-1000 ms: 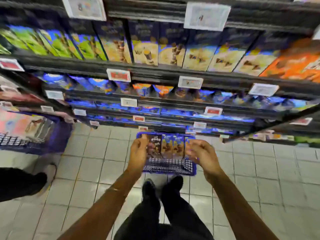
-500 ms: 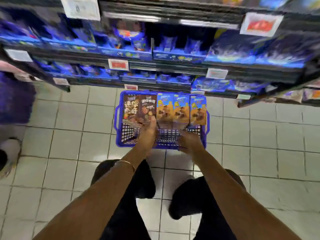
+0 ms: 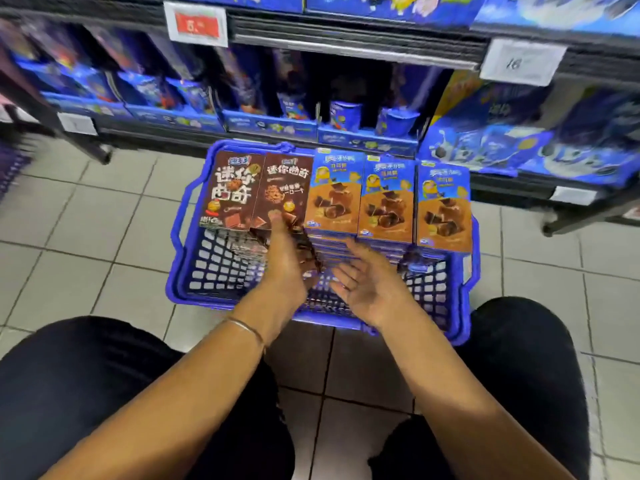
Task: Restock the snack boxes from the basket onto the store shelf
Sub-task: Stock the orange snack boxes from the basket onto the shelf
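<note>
A blue plastic basket (image 3: 177,237) stands on the tiled floor in front of the store shelf (image 3: 346,46). Snack boxes stand along its far side: two brown chocolate boxes (image 3: 230,188) on the left and three blue-and-orange boxes (image 3: 386,199) on the right. My left hand (image 3: 285,265) grips the lower edge of the second brown box (image 3: 287,181), thumb on its front, fingers hidden behind it. My right hand (image 3: 367,282) hovers over the basket's near half, fingers spread, holding nothing.
The lowest shelf level (image 3: 270,128) holds blue snack packs and tubs just behind the basket. More blue packs (image 3: 519,150) fill the level at the right. My knees in dark trousers (image 3: 86,375) flank the basket. White price tags (image 3: 519,62) hang on the shelf edges.
The view has dropped low and close to the basket. My left hand has taken hold of the second brown box; my right hand has opened over the basket.
</note>
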Demonstrator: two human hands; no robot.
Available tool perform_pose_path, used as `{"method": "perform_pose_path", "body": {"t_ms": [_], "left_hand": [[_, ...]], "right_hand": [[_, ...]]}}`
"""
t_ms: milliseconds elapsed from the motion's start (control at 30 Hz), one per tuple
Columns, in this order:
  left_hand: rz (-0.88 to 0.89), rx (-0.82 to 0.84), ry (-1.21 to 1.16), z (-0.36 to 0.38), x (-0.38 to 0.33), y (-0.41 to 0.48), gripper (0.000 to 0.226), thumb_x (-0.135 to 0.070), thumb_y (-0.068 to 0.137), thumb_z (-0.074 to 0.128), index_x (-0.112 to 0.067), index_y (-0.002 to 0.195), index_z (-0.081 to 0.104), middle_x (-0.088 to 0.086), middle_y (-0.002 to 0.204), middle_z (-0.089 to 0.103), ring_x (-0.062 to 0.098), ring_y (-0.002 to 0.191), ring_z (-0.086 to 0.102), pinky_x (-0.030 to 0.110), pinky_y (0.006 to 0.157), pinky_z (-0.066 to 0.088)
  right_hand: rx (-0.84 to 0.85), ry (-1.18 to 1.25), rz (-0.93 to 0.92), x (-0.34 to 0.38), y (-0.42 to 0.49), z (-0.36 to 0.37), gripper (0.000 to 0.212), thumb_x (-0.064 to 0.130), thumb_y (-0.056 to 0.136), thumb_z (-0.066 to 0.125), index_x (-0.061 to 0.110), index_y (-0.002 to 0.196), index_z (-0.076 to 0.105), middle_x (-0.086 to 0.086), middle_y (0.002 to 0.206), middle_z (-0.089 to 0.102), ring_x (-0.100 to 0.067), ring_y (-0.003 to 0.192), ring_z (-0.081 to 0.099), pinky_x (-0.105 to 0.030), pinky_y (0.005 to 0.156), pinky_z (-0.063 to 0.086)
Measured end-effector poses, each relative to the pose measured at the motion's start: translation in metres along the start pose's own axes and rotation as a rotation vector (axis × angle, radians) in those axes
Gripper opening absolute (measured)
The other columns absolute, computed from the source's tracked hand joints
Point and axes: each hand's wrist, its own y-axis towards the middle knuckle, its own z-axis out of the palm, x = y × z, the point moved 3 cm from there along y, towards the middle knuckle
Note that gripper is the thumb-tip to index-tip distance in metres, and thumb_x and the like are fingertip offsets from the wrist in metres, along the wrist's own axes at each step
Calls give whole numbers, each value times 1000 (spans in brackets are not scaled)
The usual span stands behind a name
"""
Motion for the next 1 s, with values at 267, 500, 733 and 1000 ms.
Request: {"method": "perform_pose_path", "body": {"t_ms": [267,500,733,1000], "left_hand": [[82,-169,-78,0,-9,-23,87,-78,100,22,-13,139,64,17,133,69,35,123,66,49,113,47],[73,-169,-100,-6,-11,-29,87,-82,96,25,-15,133,68,16,120,76,34,114,72,48,107,53],[73,-239,-6,-6,-15,-33,68,-75,100,32,-17,99,66,5,60,75,19,53,74,29,56,55],[54,-143,-71,5,-15,-41,63,-69,99,48,-14,125,67,10,122,71,25,96,70,38,99,57]], "right_hand": [[42,218,12,1,-10,51,28,26,82,81,20,105,65,-13,132,52,-28,106,56,-48,83,54],[-17,300,-6,3,-10,54,44,27,83,81,19,120,59,-9,146,45,-26,138,44,-49,101,42],[2,306,-23,3,-7,62,29,30,83,79,15,101,61,-7,104,58,-22,89,55,-48,96,45],[18,308,-9,7,-22,67,44,28,85,77,10,117,52,-7,112,55,-23,108,53,-45,100,40]]}}
